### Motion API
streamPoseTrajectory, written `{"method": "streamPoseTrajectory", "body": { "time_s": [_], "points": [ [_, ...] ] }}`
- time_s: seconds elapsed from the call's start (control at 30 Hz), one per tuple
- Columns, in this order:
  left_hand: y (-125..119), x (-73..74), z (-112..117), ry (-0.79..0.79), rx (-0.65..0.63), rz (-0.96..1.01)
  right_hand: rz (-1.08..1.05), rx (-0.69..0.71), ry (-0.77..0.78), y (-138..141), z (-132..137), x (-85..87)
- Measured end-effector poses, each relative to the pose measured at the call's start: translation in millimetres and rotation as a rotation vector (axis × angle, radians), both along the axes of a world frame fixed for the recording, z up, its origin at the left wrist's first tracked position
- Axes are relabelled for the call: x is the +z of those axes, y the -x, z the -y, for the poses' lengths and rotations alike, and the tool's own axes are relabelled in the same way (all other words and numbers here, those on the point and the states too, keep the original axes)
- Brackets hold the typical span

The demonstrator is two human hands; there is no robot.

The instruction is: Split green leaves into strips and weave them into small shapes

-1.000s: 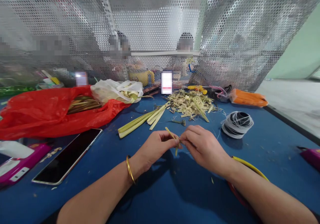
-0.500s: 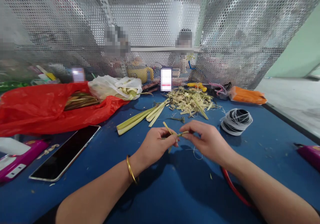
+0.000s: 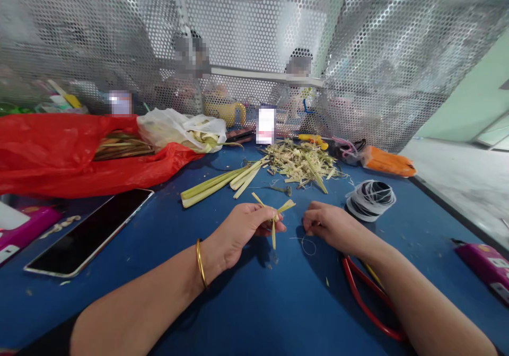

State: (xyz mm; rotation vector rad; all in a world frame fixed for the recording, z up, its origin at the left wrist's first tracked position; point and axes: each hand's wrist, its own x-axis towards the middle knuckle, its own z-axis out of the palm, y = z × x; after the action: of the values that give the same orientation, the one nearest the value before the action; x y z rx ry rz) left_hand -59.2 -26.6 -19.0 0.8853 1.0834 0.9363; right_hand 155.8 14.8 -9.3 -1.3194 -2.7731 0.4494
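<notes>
My left hand (image 3: 242,233) is closed in a pinch on a small piece of folded palm-leaf strips (image 3: 274,213), whose ends stick up and down from the fingers. My right hand (image 3: 332,226) rests on the blue table (image 3: 254,303) just right of it, fingers curled together on a thin pale thread (image 3: 307,243) that loops on the table; the pinch is only partly visible. A gold bangle (image 3: 200,263) circles my left wrist. Several long green leaf strips (image 3: 218,183) lie just beyond my hands.
A heap of leaf trimmings (image 3: 302,162), a spool of thread (image 3: 369,199), a red plastic bag (image 3: 59,154), a white bag (image 3: 183,130), a phone (image 3: 89,231), red-handled scissors (image 3: 369,303), pink boxes (image 3: 487,263) and an orange pouch (image 3: 387,161) sit around. Perforated metal screens (image 3: 254,43) wall the back.
My hands have come apart: the right hand let go of the leaf piece and moved right and down to the table. The left hand keeps the piece. The view shifted slightly.
</notes>
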Motion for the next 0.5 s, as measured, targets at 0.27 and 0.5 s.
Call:
{"method": "streamPoseTrajectory", "body": {
  "time_s": [0.27, 0.5],
  "points": [
    [0, -0.2, -1, 0.070, 0.005, 0.023, -0.353, -0.107, 0.065, 4, 6, 4.9],
    [-5, -3.1, 0, 0.107, -0.074, 0.216, -0.798, -0.269, 0.416, 21, 18, 4.0]
  ]
}}
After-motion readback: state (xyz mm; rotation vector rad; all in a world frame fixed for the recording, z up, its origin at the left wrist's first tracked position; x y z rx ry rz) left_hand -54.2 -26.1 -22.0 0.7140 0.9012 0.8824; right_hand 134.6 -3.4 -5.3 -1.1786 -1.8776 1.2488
